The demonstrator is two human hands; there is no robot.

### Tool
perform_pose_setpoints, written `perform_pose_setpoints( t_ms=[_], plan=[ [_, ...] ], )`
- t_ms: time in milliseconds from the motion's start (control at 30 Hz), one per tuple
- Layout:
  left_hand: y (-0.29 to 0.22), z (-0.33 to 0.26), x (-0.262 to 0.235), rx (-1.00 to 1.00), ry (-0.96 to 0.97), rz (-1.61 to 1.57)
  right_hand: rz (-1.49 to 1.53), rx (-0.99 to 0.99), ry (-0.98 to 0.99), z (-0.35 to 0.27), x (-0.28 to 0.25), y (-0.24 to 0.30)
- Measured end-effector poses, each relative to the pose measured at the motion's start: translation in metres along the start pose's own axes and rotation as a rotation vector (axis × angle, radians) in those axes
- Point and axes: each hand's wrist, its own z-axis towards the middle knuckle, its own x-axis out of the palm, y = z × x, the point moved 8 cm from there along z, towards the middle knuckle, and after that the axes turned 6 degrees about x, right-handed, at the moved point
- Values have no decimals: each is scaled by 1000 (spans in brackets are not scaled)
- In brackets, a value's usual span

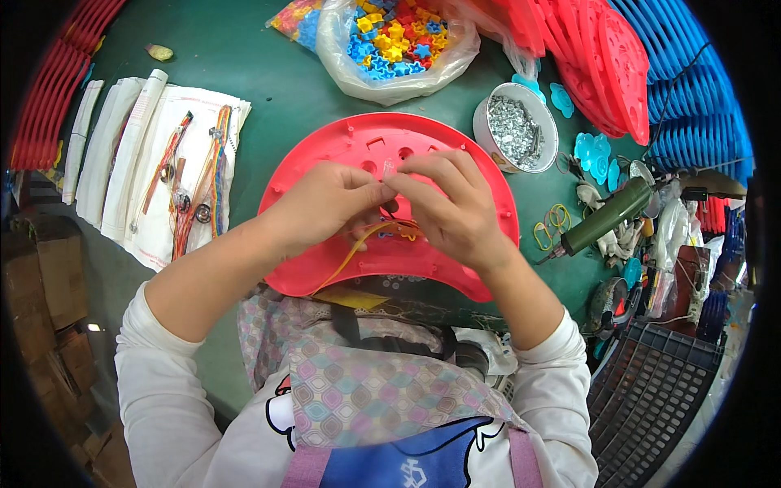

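Note:
A red curved plastic panel [390, 130], hollow side up with small posts and holes, lies in front of me on the green table. Over its middle, the fingertips of my left hand [329, 203] and my right hand [455, 203] meet in a pinch. What sits between them is small and mostly hidden by the fingers. Yellow-orange wires [350, 264] run below my hands across the panel to its near edge. Under my right hand, blue and yellow small pieces [399, 234] show partly at the panel.
A bag of coloured star-shaped pieces [399, 41] stands behind the panel. A white bucket of screws [517, 130] is at right, near a green electric screwdriver [606, 218]. Wire bundles [183, 191] lie on white sacking at left. Stacked red panels [598, 57] and blue parts [691, 89] fill the far right.

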Motion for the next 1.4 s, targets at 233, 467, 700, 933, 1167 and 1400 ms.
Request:
perform_pose_setpoints(
  t_ms=[233, 467, 700, 933, 1167, 1400],
  plan=[
    [-21, -6, -18, 377, -156, 540, -175, -155, 106, 13, 17, -3],
    [-48, -31, 0, 798, -449, 1166, 449, 373, 59, 5, 31, -20],
    [-49, -27, 4, 835, -622, 1392, 97, 242, 169, 14, 43, -32],
    [-38, -21, -2, 743, -622, 1275, 62, 205, 250, 16, 63, -34],
    [-35, -20, 4, 814, -601, 1271, 165, 362, 167, 9, 42, -50],
    [-37, -15, 14, 833, -582, 1468, -143, 318, 84, 8, 20, -64]
  ],
)
